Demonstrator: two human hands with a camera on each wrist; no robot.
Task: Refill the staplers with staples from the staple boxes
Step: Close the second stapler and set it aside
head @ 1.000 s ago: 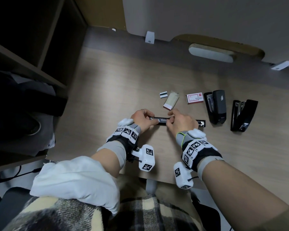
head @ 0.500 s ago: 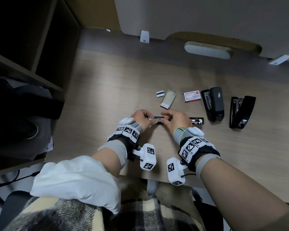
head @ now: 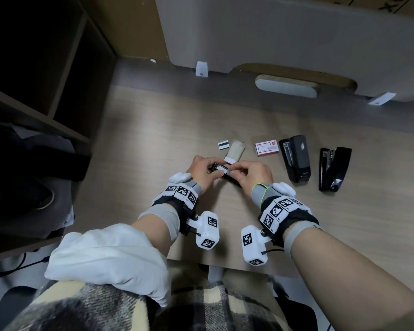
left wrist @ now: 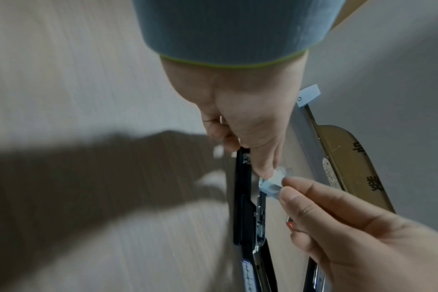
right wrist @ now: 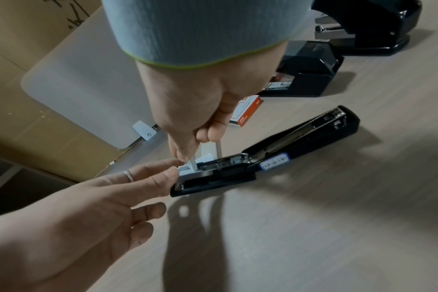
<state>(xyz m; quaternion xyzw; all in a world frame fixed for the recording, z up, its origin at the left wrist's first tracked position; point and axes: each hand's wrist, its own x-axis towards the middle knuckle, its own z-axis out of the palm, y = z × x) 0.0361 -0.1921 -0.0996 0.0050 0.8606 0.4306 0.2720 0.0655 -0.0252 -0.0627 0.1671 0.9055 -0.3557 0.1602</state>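
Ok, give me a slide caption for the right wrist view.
Both hands seat a staple strip in the opened stapler.

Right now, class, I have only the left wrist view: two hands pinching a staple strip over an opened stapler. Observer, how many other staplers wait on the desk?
Observer: Two: one black stapler and a second black stapler to its right.
Operator: Is a staple box nearby?
Observer: Yes, a red-and-white staple box lies just left of them.
Operator: Is the left hand bare?
Observer: No, the left hand wears a ring on one finger.
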